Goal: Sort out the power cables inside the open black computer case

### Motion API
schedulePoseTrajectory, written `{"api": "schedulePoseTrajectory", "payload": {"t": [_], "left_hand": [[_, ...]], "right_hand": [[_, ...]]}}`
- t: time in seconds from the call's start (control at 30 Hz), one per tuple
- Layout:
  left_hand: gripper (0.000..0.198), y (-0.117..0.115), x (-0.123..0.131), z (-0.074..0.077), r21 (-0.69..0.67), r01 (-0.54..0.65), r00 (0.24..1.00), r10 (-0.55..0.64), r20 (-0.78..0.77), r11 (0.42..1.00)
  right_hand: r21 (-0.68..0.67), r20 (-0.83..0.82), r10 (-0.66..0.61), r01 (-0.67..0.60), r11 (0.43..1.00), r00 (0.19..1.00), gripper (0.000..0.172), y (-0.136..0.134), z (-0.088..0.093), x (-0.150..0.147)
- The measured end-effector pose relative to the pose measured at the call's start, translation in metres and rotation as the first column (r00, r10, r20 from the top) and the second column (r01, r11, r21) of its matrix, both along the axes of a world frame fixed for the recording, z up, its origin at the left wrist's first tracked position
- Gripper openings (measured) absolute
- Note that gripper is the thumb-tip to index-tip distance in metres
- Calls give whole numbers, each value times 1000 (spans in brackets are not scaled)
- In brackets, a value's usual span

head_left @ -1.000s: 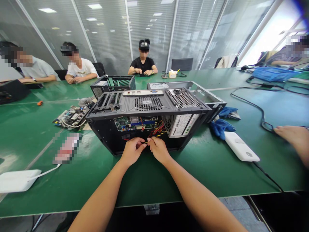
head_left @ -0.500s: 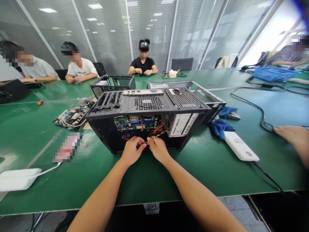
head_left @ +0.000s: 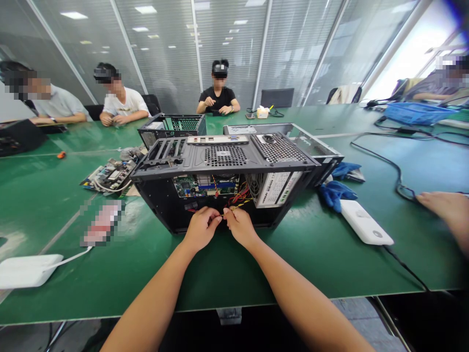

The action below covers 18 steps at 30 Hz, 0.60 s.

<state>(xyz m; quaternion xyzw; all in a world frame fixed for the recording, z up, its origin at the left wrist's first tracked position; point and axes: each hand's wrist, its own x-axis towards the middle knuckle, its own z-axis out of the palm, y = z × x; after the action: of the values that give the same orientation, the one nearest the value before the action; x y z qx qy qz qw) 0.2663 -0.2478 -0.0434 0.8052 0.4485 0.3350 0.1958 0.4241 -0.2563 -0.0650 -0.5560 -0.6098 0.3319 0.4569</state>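
An opened black computer case (head_left: 154, 208) stands in front of me on the green table, its rear panel facing up. Inside it show a green motherboard (head_left: 186, 187), a power supply (head_left: 280, 189) with a white label, and red, yellow and black wires (head_left: 240, 196). At the case's open side my left hand (head_left: 201, 229) pinches a thin yellow-and-black cable (head_left: 239, 206). Close beside it, my right hand (head_left: 240, 226) is closed on the same cable, thumb and fingers together. Fingertips hide the short stretch between the hands.
Two more case frames (head_left: 176, 124) (head_left: 315, 146) stand behind. Loose circuit boards (head_left: 110, 176) lie at left, near a phone (head_left: 103, 222) and white power bank (head_left: 31, 271). At right are blue gloves (head_left: 335, 193), another power bank (head_left: 366, 222) and a person's hand (head_left: 443, 205). Several people sit around the table.
My hands stay at the same place on the cable, with barely any shift. Across the table, the person in black has raised one hand slightly.
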Motion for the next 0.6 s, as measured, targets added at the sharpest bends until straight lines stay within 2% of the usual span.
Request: {"api": "schedulePoseTrajectory", "payload": {"t": [0.17,0.37,0.6], "left_hand": [[8,0,0,0,-1,-7,1000,7,12,1000],[21,3,0,0,9,57,997,-56,-54,998],[9,1,0,2,-43,2,1000,-1,26,999]], "right_hand": [[0,-3,0,0,1000,1000,39,0,0,0],[15,1,28,-28,999,1000,39,1,0,1],[1,-19,-9,9,1000,1000,39,0,1,-1]]}}
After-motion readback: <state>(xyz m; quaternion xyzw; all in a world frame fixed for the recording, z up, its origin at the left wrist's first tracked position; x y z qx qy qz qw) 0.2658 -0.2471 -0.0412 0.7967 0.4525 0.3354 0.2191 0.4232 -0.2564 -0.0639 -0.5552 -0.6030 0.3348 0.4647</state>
